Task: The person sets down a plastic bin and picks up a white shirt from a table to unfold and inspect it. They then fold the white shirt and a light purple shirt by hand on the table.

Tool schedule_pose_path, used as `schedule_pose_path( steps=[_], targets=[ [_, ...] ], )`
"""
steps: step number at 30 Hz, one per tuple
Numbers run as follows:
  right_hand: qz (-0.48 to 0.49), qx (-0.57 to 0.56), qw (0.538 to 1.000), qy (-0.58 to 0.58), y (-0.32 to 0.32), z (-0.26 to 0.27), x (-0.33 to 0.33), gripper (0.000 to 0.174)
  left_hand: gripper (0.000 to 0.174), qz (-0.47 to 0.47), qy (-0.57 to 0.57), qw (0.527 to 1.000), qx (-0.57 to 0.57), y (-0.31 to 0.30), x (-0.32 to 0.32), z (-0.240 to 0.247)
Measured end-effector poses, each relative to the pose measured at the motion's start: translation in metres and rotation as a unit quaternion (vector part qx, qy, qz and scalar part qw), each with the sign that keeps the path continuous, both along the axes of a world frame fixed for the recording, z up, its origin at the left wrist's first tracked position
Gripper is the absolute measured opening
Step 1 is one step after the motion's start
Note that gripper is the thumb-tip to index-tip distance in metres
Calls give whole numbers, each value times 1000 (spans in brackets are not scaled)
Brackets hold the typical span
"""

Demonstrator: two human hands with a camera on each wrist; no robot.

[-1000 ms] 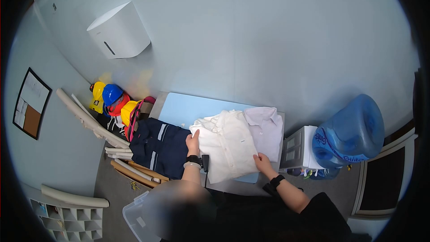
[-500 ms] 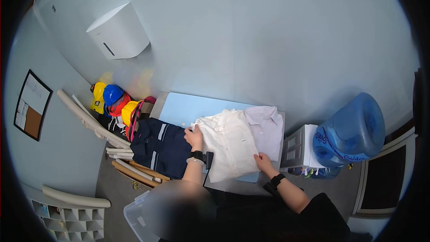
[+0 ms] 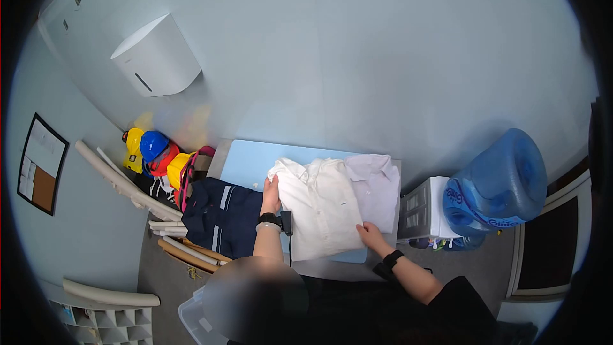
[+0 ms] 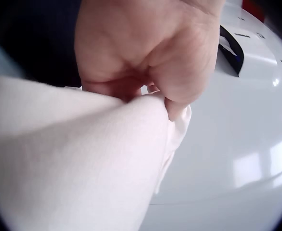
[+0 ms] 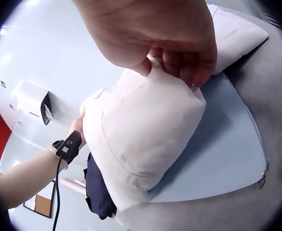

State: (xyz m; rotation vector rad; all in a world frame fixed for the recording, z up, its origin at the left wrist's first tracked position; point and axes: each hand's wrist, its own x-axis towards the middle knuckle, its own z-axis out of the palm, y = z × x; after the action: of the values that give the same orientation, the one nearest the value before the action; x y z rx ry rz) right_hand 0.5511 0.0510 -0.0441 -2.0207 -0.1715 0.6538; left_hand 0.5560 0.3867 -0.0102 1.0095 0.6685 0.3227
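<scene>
A folded white long garment with a collar and button front, a shirt by its look (image 3: 322, 207), lies over the light blue board (image 3: 249, 153). My left hand (image 3: 271, 197) grips its left edge near the top; in the left wrist view the thumb and fingers of the left hand (image 4: 150, 57) pinch the cloth. At the lower right edge, my right hand (image 3: 372, 237) holds the fabric. The right wrist view shows the right hand (image 5: 165, 38) pinching a fold, with the cloth raised off the board. To the right lies a folded pale lilac shirt (image 3: 377, 191), partly overlapped by the white one.
A dark navy garment with reflective strips (image 3: 223, 217) lies left of the board. Beyond it are hard hats (image 3: 153, 145) and long paper rolls (image 3: 128, 182). A water dispenser with a blue bottle (image 3: 495, 182) stands right. A grey table edge (image 3: 332, 270) runs in front.
My left hand has shifted its grip along the white shirt's left edge, and the cloth's upper left corner now stands out more. The right hand keeps its hold. The head view has tilted slightly.
</scene>
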Motion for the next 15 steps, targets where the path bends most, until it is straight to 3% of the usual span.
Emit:
schedule_pose_path(
  steps=[2,3,4,8,12,15],
  targets=[
    [1,-3,1000,-6,0,1,-2,31,42,17,36,999,7,3,5,-19],
    [0,-7,1000,-10,0,1,-2,32,49,-33,146,967,208,2,6,-22],
    [-1,-11,1000,-14,-1,1,-3,32,57,-82,247,880,397,1,6,-25],
    [-15,8,1000,16,1,-3,0,29,71,24,177,908,380,-19,2,-27],
    [-44,114,993,3,17,13,7,26,67,17,204,930,304,-25,-15,-33],
    [-45,140,989,28,21,10,8,26,51,9,177,887,427,-22,-21,-32]
  ],
)
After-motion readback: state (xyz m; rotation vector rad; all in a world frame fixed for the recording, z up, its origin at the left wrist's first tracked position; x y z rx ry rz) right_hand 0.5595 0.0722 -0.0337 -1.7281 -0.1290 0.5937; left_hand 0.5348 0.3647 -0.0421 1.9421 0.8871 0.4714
